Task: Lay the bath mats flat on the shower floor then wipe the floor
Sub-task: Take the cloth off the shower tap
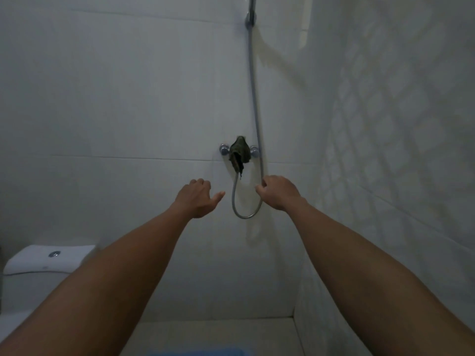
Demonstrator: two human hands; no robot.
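Your right hand (279, 192) fingers pinch the silver shower hose (257, 119); left hand (199, 197) hangs loosely curled, empty. Blue mat (198, 352) looks down near you, wiping's probably still left.

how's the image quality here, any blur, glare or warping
Head view: dim, flat, greyish light; soft overall, the right wall's tile pattern washed out; a faint bright reflection near the shower hose top; wide-angle stretch makes both forearms balloon toward the lower corners; the dark cloth on the tap lacks detail.

Dim light. White tiled walls (128, 98); right wall patterned tiles (385, 124). Toilet cistern (48, 259) lower left. Pale floor (218, 335).
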